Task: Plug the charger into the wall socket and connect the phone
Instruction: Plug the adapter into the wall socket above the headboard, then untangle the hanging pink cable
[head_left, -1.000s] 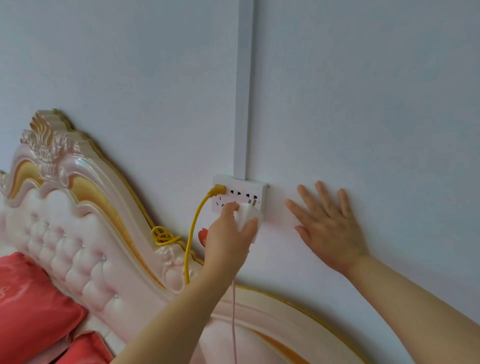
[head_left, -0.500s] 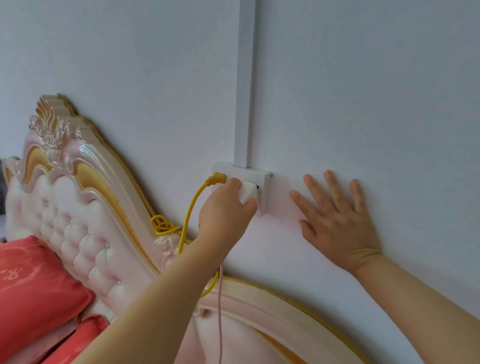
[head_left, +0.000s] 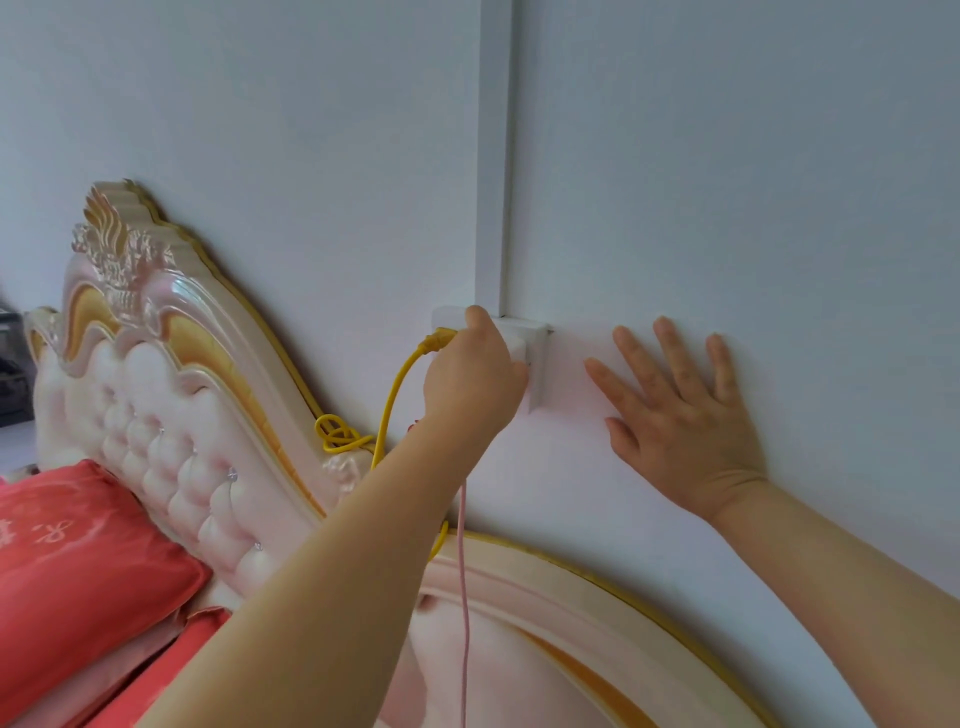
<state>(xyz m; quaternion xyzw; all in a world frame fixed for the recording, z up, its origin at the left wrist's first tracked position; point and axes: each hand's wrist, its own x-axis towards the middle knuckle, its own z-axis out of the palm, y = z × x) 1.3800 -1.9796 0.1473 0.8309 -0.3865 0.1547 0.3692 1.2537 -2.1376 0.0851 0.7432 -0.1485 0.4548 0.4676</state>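
The charger (head_left: 511, 345), judged light and rigid, best held by its sides, is gripped by the left hand (head_left: 470, 382) at the wall socket (head_left: 540, 364); the right hand (head_left: 680, 410) is laid flat at its 3 o'clock.

The white charger (head_left: 514, 344), mostly hidden in the grip of the left hand (head_left: 470, 379), sits against the white wall socket (head_left: 538, 364), and its pink cable (head_left: 462, 571) hangs below the grip.

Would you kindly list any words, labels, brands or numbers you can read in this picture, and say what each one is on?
No text can be read.
Red pillow: pale woven marks, too blurred to read.
Wall socket: no print shows; the left hand covers most of its face.
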